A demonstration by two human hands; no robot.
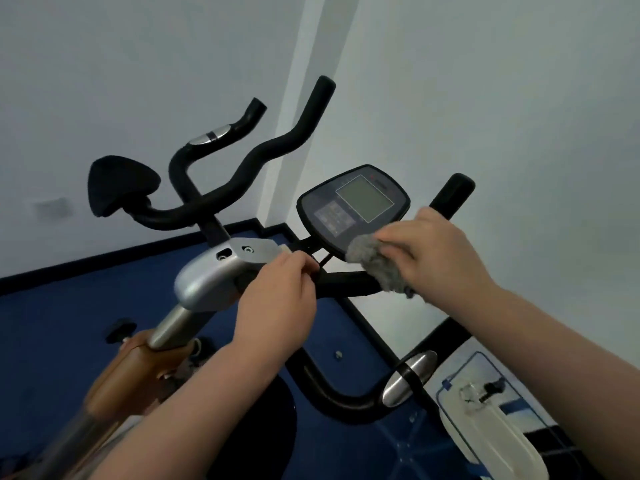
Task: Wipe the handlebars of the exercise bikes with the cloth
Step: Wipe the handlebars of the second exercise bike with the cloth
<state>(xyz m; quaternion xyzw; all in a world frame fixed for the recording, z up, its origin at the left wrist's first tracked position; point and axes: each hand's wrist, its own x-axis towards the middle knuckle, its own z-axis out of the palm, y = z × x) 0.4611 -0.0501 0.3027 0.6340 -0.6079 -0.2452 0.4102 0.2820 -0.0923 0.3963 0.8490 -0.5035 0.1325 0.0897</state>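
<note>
The exercise bike's black handlebar (346, 280) crosses the middle of the view, with one upright end (453, 192) at the right and a lower loop (332, 393) below. My right hand (440, 251) presses a fluffy grey cloth (377, 265) onto the bar just below the console (356, 206). My left hand (277, 299) grips the bar beside the silver stem clamp (211, 275). A second black handlebar (242, 171) curves up behind, at the left.
White walls meet in a corner behind the bikes. The floor (52, 323) is blue with a black skirting line. A black padded rest (117, 185) sits at the left. An orange frame part (131, 368) runs down left. A white bike housing (485, 420) is at the lower right.
</note>
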